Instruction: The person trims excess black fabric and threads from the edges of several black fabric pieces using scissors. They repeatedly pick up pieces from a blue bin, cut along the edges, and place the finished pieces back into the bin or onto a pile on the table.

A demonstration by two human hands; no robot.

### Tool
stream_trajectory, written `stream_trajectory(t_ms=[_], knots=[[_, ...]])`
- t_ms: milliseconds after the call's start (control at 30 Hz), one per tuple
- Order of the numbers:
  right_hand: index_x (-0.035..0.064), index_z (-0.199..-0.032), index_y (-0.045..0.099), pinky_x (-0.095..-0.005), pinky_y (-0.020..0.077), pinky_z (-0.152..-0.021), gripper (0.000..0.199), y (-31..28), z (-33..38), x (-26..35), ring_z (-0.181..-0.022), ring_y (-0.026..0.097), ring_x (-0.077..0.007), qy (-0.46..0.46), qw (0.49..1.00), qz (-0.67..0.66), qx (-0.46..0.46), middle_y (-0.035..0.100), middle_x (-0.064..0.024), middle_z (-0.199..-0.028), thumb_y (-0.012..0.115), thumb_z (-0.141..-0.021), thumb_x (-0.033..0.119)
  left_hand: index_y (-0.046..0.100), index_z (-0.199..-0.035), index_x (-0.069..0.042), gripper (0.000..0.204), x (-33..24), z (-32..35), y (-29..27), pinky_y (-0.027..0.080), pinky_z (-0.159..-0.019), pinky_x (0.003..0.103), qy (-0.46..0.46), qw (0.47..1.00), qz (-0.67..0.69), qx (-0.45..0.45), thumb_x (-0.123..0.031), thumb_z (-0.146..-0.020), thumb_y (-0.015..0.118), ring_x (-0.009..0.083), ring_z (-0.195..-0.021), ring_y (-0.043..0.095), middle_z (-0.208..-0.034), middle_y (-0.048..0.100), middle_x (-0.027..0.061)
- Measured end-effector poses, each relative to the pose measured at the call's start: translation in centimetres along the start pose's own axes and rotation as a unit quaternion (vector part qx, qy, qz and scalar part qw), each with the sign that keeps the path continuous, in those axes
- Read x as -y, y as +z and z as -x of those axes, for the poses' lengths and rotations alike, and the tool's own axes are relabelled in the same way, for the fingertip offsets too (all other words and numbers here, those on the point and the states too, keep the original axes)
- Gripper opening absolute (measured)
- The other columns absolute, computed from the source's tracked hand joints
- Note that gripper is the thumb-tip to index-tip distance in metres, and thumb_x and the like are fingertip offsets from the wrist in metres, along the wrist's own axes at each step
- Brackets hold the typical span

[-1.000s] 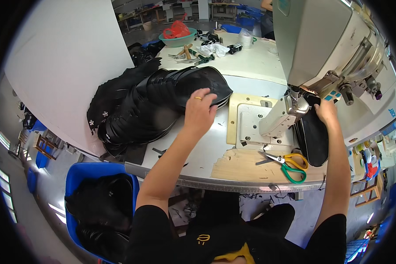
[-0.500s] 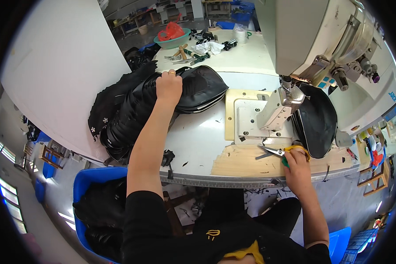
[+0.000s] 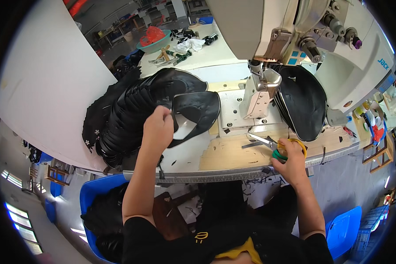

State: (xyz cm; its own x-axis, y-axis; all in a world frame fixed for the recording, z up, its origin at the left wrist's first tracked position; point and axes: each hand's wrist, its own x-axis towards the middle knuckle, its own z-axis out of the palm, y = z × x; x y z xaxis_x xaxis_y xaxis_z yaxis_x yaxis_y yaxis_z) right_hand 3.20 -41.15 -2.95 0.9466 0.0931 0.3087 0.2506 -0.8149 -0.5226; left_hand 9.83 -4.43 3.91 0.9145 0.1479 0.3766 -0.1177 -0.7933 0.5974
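Fingers of the left hand (image 3: 159, 128) are pinched shut on the edge of a black leather piece (image 3: 193, 112), lifted off the stack (image 3: 132, 112) lying left of the sewing machine (image 3: 303, 48). Right hand (image 3: 289, 162) closes around the scissors (image 3: 277, 147) at the table's (image 3: 233, 154) front edge, blades pointing left. More black pieces (image 3: 302, 103) lie behind the machine's post. A blue bin (image 3: 90, 211) of dark scraps sits below left. Both forearms reach up from the lower edge.

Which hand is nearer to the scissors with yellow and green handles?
Right. The right hand is on the scissors at the handles; the left hand is far to their left, on a black piece.
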Motion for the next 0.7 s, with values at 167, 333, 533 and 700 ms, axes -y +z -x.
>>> stream_trajectory(t_ms=[167,333,533,700], knots=[[0.0046,-0.129,0.047,-0.0311,0.0445,-0.088,0.056,-0.3,1.5,-0.9,-0.104,0.054,-0.0215,0.113,0.930,-0.340,0.079,0.053,-0.0110,-0.116,0.065,-0.076,0.003,0.053,-0.109,-0.001,0.035,2.6,3.9,0.1,0.047,-0.063,0.028,-0.172,0.955,0.200,0.132,-0.019,-0.081,0.065,0.0155,-0.078,0.061,-0.093,0.064,0.0081],[0.0071,-0.133,0.045,-0.0294,0.0434,-0.088,0.059,-0.5,1.1,1.6,-0.105,0.051,-0.0175,0.104,0.882,-0.445,0.117,0.051,-0.0078,-0.115,0.060,-0.077,-0.005,0.049,-0.123,-0.002,0.057,4.3,-1.0,2.5,0.043,-0.065,0.024,-0.237,0.930,0.248,0.134,-0.030,-0.079,0.070,0.0102,-0.088,0.055,-0.102,0.060,0.0069],[0.0155,-0.132,0.047,-0.0324,0.0429,-0.069,0.064,-1.0,-1.0,4.6,-0.082,0.052,-0.0218,-0.046,0.983,-0.160,0.078,0.050,-0.0113,-0.093,0.064,-0.072,-0.002,0.056,-0.111,0.003,0.042,4.1,-3.1,7.0,0.049,-0.070,0.027,-0.227,0.873,0.335,0.273,-0.020,-0.079,0.070,0.0146,-0.081,0.061,-0.094,0.063,0.0082],[0.0128,-0.123,0.052,-0.0390,0.0432,-0.067,0.060,0.8,-2.6,3.5,-0.075,0.051,-0.0299,-0.201,0.977,-0.070,0.029,0.049,-0.0121,-0.085,0.074,-0.067,0.009,0.057,-0.107,0.002,0.026,0.2,1.7,5.9,0.054,-0.072,0.029,-0.304,0.759,0.489,0.304,-0.010,-0.084,0.062,0.0160,-0.077,0.065,-0.092,0.066,0.0098]])
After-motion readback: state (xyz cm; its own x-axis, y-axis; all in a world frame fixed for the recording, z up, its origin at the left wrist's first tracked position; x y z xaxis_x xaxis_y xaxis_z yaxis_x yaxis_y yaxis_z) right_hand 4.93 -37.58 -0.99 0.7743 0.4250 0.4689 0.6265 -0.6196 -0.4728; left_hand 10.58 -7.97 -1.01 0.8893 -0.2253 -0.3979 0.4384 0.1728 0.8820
